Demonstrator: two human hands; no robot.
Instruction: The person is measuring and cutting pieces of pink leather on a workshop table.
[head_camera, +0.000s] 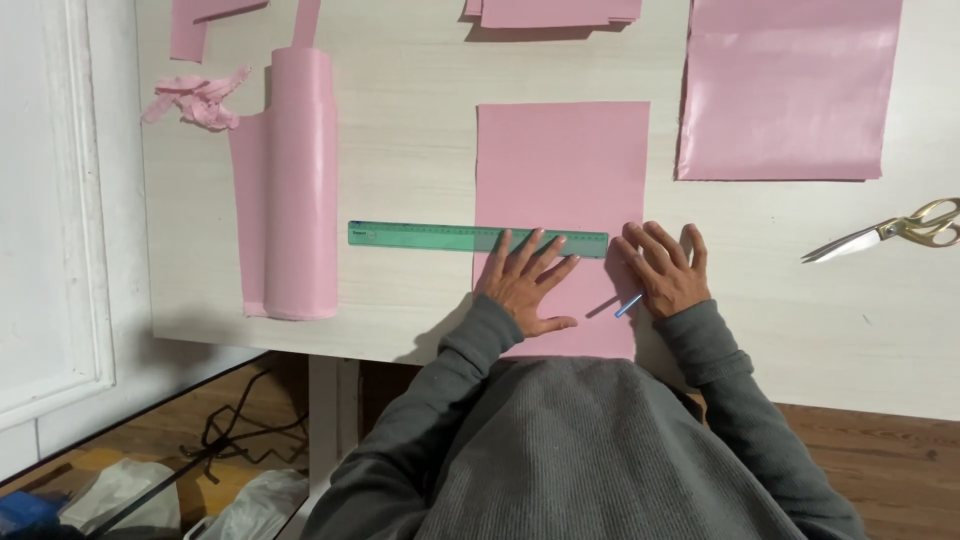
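1. The left hand (527, 280) lies flat with its fingers spread apart, palm down on the pink sheet (563, 170), and its fingertips press on the green ruler (478, 238).
2. The ruler lies crosswise on the table (420, 140); its right end sits on the pink sheet and its left end reaches out over bare wood toward the pink roll (298, 180).
3. The right hand (667, 270) rests at the right edge of the same sheet, fingers loosely spread and pointing away from the person, just beyond the ruler's right end.
4. A slim blue pen (629, 305) pokes out from under the right hand toward the near edge of the table; the hand seems to pin it rather than close round it, though I cannot tell the grip for certain.
5. The pink sheet lies upright in the middle of the table, its lower edge at the near edge, partly hidden by the grey sleeves (470, 350).
6. The pink roll stands lengthwise toward the left edge, partly unrolled, with crumpled pink scraps (200, 98) beside it near the far left corner.
7. A larger glossy pink sheet (785, 85) lies toward the far right, and more pink pieces (550, 12) touch the far edge.
8. Gold-handled scissors (890, 232) lie at the right edge, well apart from both hands.
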